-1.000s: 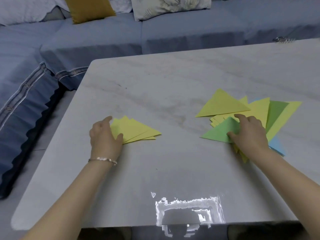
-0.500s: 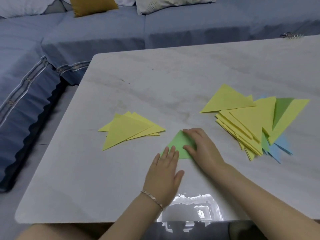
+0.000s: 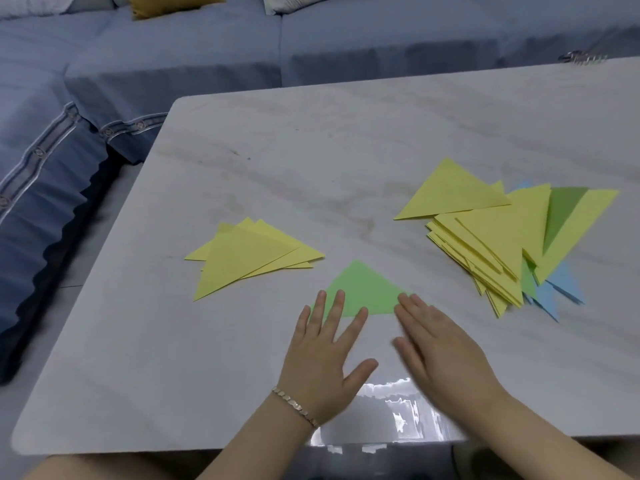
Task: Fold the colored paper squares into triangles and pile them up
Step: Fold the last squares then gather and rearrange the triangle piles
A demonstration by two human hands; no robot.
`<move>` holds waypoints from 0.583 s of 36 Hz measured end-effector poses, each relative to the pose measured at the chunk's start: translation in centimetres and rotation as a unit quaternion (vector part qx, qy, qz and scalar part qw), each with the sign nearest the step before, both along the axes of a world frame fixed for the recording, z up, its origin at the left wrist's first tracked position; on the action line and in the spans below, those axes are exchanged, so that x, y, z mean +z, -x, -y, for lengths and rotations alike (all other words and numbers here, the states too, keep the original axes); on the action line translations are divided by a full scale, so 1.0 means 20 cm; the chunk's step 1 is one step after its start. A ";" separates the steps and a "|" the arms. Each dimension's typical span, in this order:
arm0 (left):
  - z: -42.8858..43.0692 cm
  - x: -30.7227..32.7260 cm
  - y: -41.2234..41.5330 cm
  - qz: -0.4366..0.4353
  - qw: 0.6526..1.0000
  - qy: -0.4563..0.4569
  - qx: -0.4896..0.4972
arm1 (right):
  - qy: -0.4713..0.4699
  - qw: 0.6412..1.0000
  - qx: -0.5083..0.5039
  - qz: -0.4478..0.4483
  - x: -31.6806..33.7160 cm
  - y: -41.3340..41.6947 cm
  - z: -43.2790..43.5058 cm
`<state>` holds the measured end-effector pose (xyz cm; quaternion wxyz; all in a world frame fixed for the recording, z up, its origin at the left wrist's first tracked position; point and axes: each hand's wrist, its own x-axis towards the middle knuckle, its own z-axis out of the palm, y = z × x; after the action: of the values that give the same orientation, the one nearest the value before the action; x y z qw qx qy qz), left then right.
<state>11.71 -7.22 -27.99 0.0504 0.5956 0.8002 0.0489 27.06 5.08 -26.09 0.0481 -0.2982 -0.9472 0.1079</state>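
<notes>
Green triangle (image 3: 362, 289): dragged from heap (image 3: 485, 237) to centre, pressed under left hand (image 3: 318, 362), right hand (image 3: 440, 351), fingers straight; piling next.

Green triangle (image 3: 362, 289), yellow pile (image 3: 246, 256), blue sofa (image 3: 207, 46)

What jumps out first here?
Two flat hands at the near edge of the table: the left hand has its fingertips on a green triangle, and the right hand, blurred, touches its right corner. A small yellow pile lies to the left of the triangle. A bigger mixed pile of yellow, green and blue paper sprawls on the right.
</notes>
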 end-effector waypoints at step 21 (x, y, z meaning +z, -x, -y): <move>-0.02 0.09 -0.12 0.039 0.996 0.064 0.058 | -0.048 0.997 -0.046 0.023 -0.04 -0.09 -0.04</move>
<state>14.07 -6.79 -26.19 0.1163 0.5412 0.8325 0.0236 28.85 5.82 -26.99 0.0455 -0.3414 -0.9373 0.0528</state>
